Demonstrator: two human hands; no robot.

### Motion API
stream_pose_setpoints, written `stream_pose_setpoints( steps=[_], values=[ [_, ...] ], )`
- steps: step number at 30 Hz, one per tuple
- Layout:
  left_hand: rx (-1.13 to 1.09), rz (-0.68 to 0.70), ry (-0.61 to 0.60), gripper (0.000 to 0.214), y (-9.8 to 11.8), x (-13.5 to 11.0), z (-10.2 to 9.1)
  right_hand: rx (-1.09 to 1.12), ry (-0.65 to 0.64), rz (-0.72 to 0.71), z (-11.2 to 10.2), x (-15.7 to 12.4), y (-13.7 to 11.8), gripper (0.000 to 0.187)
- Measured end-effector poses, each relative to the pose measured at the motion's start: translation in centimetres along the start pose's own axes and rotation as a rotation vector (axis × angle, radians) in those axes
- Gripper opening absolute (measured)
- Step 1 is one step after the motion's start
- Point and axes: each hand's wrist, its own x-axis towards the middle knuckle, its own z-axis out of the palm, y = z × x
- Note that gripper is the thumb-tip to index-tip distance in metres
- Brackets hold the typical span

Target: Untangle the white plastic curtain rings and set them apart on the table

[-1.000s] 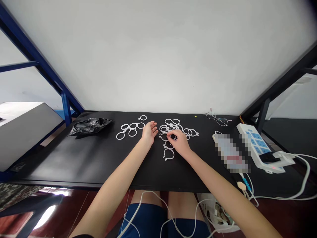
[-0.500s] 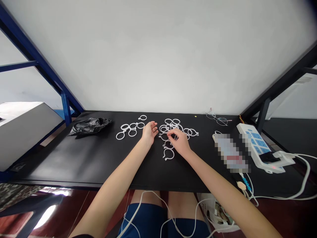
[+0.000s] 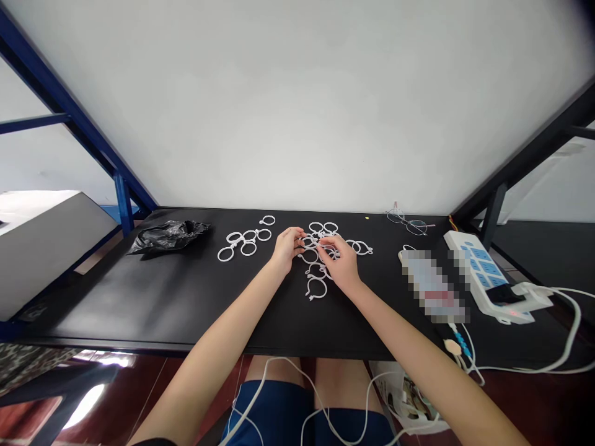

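Note:
Between my two hands is a white plastic curtain ring (image 3: 309, 243), with a pile of similar rings close behind and below it. My left hand (image 3: 286, 249) has its fingers curled at the ring's left side. My right hand (image 3: 343, 265) pinches at the right side with thumb and forefinger. Fingers and overlapping rings partly hide the grip. Under and around my right hand lie more curtain rings (image 3: 317, 288), some with their clasp ends apart. Left of my left hand, a separate group of rings (image 3: 248, 248) rests on the black table (image 3: 195, 297).
A crumpled black plastic bag (image 3: 170, 237) lies at the left. To the right are eyeglasses (image 3: 415, 227), a blurred-out phone (image 3: 434, 286) on a cable and a white power strip (image 3: 488, 275). White cables (image 3: 320, 409) hang across my lap below the table edge.
My left hand has moved right to the ring, and its fingers have curled in. My right hand has shifted slightly to the right. The left group of rings stays as it was.

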Motion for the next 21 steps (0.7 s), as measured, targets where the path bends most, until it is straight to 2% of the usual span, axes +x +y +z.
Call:
stream_pose_setpoints(
  steps=[13,18,21],
  values=[
    [0.016,-0.009,-0.017,0.013,-0.32,0.46,-0.45,0.107,-0.061,0.027,0.20,-0.17,-0.01,0.010],
    [0.035,-0.010,-0.045,0.013,-0.35,0.38,-0.38,0.173,0.002,0.051,0.10,-0.09,-0.11,0.009],
    [0.037,-0.015,-0.041,0.014,-0.26,0.37,-0.34,0.255,0.054,0.131,0.04,0.10,-0.07,0.005]
  ],
)
